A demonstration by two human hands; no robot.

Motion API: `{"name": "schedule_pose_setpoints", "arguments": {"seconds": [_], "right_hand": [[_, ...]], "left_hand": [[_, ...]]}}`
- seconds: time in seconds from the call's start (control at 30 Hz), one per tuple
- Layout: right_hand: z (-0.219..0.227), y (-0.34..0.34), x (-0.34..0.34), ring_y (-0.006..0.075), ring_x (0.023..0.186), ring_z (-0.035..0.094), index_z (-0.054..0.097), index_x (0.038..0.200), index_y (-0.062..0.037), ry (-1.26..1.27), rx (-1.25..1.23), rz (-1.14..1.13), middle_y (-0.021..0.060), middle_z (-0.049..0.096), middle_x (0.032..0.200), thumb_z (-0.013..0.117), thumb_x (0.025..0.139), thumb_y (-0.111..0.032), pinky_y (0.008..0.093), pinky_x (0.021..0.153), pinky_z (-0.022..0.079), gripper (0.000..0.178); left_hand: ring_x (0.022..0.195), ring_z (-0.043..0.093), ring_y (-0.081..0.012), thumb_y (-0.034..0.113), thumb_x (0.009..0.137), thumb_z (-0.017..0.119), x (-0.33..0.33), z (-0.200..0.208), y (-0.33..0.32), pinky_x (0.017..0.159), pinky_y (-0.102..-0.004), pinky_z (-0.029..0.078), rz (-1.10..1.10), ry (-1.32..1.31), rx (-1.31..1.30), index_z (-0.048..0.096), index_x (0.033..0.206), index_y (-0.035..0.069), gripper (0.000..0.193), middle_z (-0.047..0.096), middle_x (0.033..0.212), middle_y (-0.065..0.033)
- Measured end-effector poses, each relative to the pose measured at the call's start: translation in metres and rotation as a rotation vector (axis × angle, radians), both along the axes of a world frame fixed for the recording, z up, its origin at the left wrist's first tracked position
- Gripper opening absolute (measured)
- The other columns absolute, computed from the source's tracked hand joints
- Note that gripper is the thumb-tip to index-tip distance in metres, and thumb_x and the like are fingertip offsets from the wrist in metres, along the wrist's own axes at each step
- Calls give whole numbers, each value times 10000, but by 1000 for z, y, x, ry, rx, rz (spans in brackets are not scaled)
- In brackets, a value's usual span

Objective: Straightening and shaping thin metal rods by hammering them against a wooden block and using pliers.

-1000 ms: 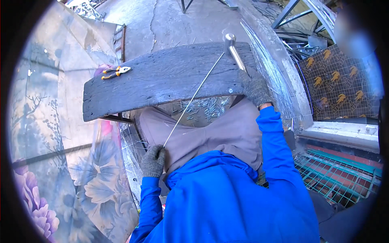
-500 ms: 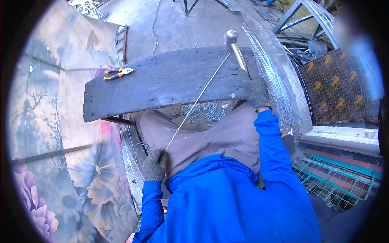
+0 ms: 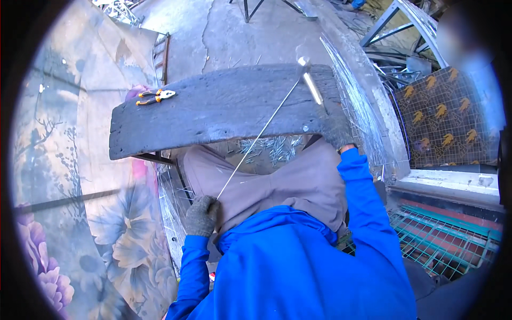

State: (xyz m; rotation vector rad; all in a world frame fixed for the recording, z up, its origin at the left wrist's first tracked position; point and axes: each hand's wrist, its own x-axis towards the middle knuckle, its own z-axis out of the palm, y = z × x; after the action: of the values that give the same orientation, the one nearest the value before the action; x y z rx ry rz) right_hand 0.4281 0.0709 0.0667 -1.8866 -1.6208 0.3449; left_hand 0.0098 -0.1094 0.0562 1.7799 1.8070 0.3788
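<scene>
My left hand (image 3: 201,216), in a grey knit glove, is closed around the near end of a long thin metal rod (image 3: 256,138). The rod slants up and away to the right across a dark wooden bench (image 3: 213,114), its far end close beside the hammer head. At the bench's right end, my gloved right hand (image 3: 337,122) is closed on the handle of a hammer (image 3: 312,88); hand and hammer are smeared by motion. Whether the hammer head touches the rod I cannot tell.
Pliers with orange-and-black handles (image 3: 156,96) lie on the bench's left. Short cut metal pieces (image 3: 277,151) litter the floor beneath it. Long thin rods (image 3: 358,101) lie in a bundle at right, near a green wire grid (image 3: 440,237). A floral sheet (image 3: 106,160) hangs at left.
The hammer head has dropped slightly toward the bench, and my right hand is more blurred. My left hand keeps its hold on the rod, almost in place.
</scene>
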Motion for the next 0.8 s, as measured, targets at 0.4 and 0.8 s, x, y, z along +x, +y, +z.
{"name": "schedule_pose_setpoints", "arguments": {"seconds": [0.4, 0.8], "right_hand": [[11, 2, -14, 457, 947, 647, 655, 1163, -12, -5, -195, 21, 285, 674, 991, 560, 989, -369, 490, 800, 520, 409], [-8, -47, -29, 458, 1009, 643, 622, 1217, 14, 76, -7, 104, 287, 664, 1100, 565, 1000, -291, 472, 878, 509, 379]], "left_hand": [[911, 662, -400, 260, 897, 670, -9, -1, 10, 797, -476, 527, -30, 21, -136, 687, 976, 80, 197, 677, 935, -196], [911, 656, -406, 255, 892, 676, -11, -4, 15, 797, -488, 520, -46, 25, -135, 682, 984, 77, 201, 673, 932, -200]]}}
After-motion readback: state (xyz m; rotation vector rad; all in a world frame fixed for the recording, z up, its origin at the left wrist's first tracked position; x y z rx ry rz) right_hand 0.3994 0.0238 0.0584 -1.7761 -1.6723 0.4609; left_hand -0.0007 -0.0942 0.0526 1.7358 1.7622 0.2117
